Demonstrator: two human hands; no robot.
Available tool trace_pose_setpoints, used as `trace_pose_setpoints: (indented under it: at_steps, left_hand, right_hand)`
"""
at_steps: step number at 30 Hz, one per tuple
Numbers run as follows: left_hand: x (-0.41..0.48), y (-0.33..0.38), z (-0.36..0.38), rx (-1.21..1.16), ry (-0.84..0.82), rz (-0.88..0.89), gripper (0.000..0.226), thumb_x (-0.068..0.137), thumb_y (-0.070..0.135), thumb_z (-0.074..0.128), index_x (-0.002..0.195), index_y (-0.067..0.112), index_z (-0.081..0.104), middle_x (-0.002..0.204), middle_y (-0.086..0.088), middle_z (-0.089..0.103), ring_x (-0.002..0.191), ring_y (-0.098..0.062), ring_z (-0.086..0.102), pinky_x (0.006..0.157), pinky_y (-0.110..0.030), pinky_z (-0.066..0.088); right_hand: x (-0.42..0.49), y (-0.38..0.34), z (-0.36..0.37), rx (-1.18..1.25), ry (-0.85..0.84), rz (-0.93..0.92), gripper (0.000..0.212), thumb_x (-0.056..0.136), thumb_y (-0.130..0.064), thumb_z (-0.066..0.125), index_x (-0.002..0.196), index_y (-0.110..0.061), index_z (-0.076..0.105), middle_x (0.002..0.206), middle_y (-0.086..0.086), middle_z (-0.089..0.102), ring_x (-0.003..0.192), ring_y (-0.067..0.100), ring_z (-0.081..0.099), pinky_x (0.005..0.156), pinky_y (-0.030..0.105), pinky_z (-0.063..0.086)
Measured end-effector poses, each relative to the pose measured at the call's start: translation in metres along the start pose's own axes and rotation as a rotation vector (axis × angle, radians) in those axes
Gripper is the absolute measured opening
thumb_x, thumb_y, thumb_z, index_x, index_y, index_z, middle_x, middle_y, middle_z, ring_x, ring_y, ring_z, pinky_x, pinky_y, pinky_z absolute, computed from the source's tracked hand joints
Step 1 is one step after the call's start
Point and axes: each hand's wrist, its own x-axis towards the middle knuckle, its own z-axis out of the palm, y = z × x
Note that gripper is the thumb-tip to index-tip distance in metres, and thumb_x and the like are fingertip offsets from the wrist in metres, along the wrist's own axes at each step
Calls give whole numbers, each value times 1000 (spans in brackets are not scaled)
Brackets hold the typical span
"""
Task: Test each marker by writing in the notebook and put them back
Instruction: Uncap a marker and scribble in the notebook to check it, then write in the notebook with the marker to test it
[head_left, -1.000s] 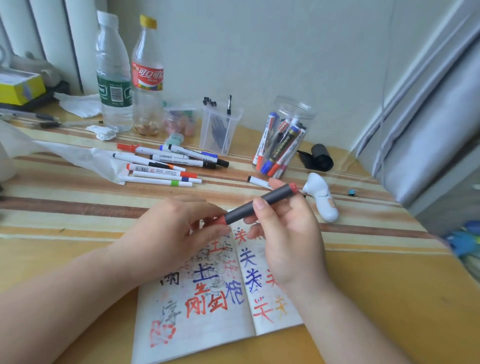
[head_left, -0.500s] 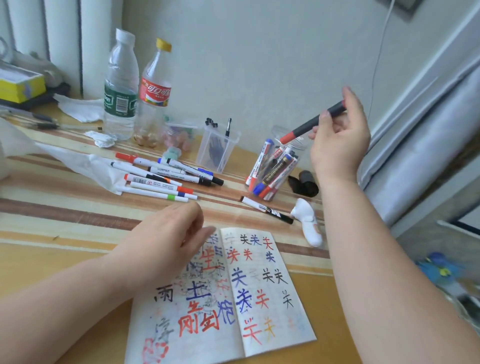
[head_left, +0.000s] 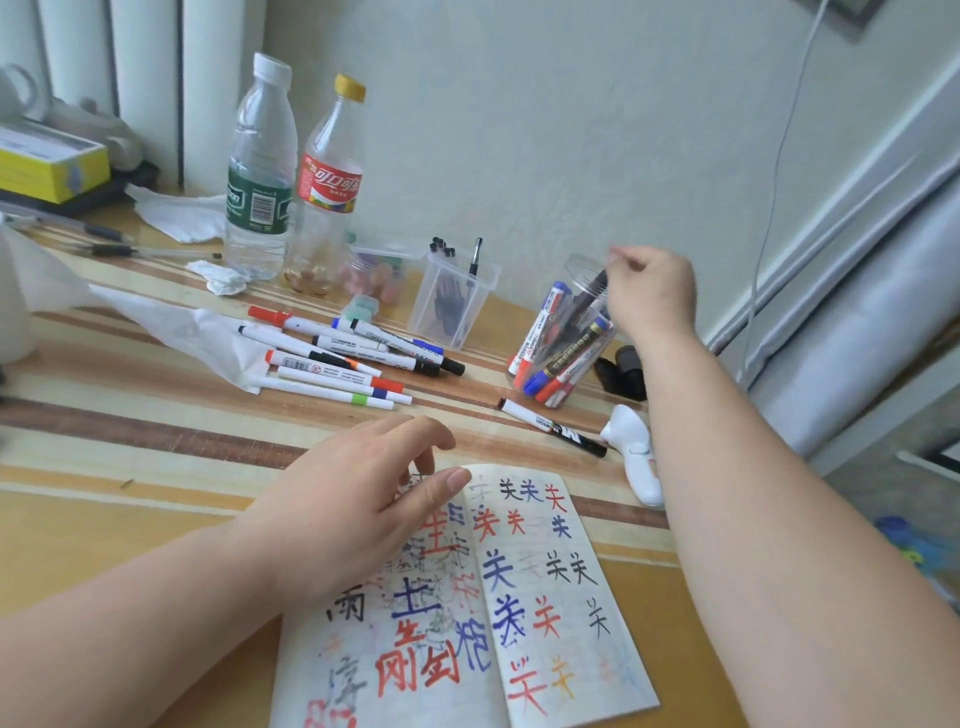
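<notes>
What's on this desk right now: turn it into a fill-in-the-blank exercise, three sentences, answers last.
1. The right hand pinches a dark marker whose lower end is inside the clear jar of ____.
2. The left hand lies over the ____ page of the open notebook.
3. The red-labelled bottle has a ____ cap.

Missing words: markers; left; yellow.

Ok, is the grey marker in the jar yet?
Partly in: the marker has its lower end inside the jar, its top pinched by the right hand.
</notes>
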Motion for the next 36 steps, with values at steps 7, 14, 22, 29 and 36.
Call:
trace_pose_setpoints:
  at_steps: [7,14,22,29,36]
  left_hand:
    - [-1,5,-4,28,-58,-53,40,91,71,33,111,42,52,94,25,57,90,1,55,76,-18,44]
    - [-3,2,-5,21,0,-91,30,101,39,43,79,21,52,69,6,56,66,-13,51,63,-35,42]
    - [-4,-5,-15,-44,105,-162,38,102,38,37,70,17,44,63,1,52,63,-18,49,60,-43,42]
    - [-4,-4,-20,-27,70,-218,21,93,26,40,76,18,50,69,2,58,68,-17,53,67,-44,46]
    - [-3,-10,-17,22,97,-259,17,97,37,52,85,26,57,74,10,63,73,-12,59,70,-39,53]
  right_hand:
    - [-12,-12,2,-351,-282,66,58,104,-55,26,124,-20,67,134,12,58,137,33,34,115,50,24]
    - [-78,-18,35,-5,38,-464,22,87,-16,60,106,-10,70,106,6,68,107,27,58,95,37,47]
    - [-142,-71,101,-106,-828,-299,26,87,-22,70,113,-24,72,105,-7,71,98,14,66,93,31,53]
    - [-124,-84,111,-183,-918,-269,31,79,-16,78,106,-26,69,104,-4,69,96,16,67,87,28,54]
    - [-124,-69,87,7,-671,-217,12,82,-18,77,81,-24,66,75,-9,58,64,8,55,58,23,42]
